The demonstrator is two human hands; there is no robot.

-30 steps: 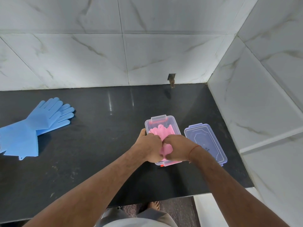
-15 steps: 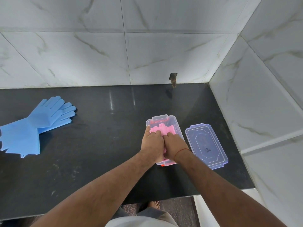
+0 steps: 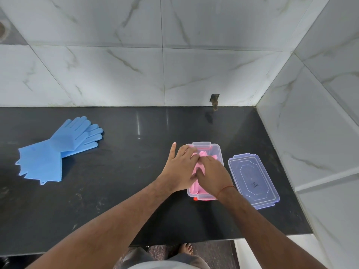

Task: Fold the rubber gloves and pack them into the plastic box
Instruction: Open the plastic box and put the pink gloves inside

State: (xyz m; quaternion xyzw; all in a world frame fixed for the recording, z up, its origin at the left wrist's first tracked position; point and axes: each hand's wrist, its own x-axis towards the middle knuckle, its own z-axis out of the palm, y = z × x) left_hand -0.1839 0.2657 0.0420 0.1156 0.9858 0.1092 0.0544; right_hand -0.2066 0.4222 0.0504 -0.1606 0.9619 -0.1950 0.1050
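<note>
A clear plastic box (image 3: pixel 218 151) stands on the black counter, right of centre. Folded pink rubber gloves (image 3: pixel 196 186) lie inside it. Both my hands are over the box. My left hand (image 3: pixel 179 168) lies flat with fingers stretched out, pressing on the pink gloves, its thumb pointing away over the counter. My right hand (image 3: pixel 212 174) presses down on the gloves beside it, fingers bent down into the box. A pair of blue rubber gloves (image 3: pixel 56 150) lies flat and stacked at the far left of the counter.
The box's clear lid (image 3: pixel 253 179) lies flat on the counter just right of the box. Marble-tiled walls close the counter at the back and right. The counter's front edge (image 3: pixel 174 242) runs below my forearms.
Both hands have moved farther over the box. My left hand, fisted earlier, now has its fingers spread flat. More of the pink gloves is covered.
</note>
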